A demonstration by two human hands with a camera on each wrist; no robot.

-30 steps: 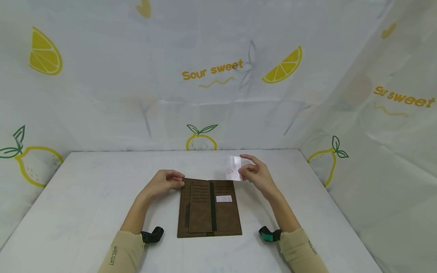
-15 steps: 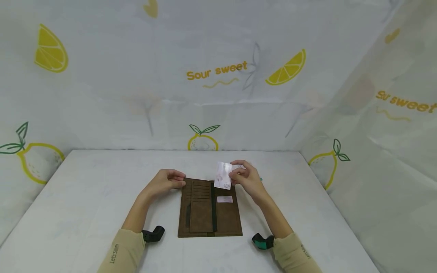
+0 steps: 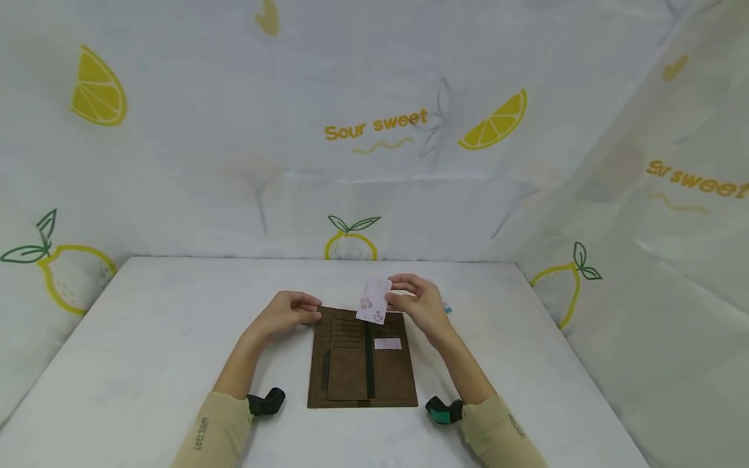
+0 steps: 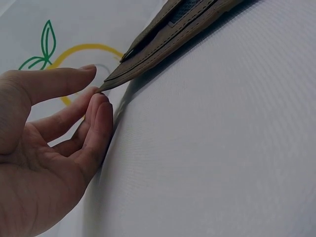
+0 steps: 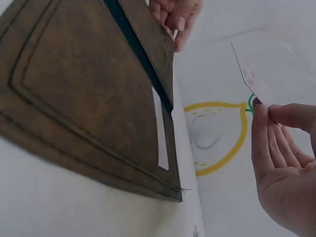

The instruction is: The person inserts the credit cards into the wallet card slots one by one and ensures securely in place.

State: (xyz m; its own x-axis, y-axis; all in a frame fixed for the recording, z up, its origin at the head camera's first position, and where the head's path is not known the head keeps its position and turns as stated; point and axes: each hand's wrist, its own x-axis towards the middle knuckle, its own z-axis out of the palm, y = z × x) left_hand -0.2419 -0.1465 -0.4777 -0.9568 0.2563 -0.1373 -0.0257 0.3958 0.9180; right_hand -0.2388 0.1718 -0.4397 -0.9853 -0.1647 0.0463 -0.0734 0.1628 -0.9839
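Note:
A brown wallet [image 3: 389, 377] lies opened out on the white table, its card slots showing and a pale card [image 3: 387, 344] tucked in a right-hand slot. At its top left corner is my left hand [image 3: 283, 314]; the left wrist view has the corner of the wallet [image 4: 148, 57] between thumb and fingers. My right hand [image 3: 421, 304] pinches a white card with pink flower print [image 3: 374, 300] by its right edge, above the wallet's top edge. In the right wrist view that card [image 5: 249, 74] is seen nearly edge-on between thumb and fingers.
Partly hidden behind the right hand, a small item with a blue edge [image 3: 447, 307] lies on the table [image 3: 175, 338]. Black wrist devices [image 3: 267, 402] sit at both cuffs. A white lemon-print cloth [image 3: 234, 130] rises behind the table and along its right side.
My right hand has carried the card leftward from beyond the wallet's top right corner to above its top middle, turning its printed face to view. The left hand has stayed at its corner.

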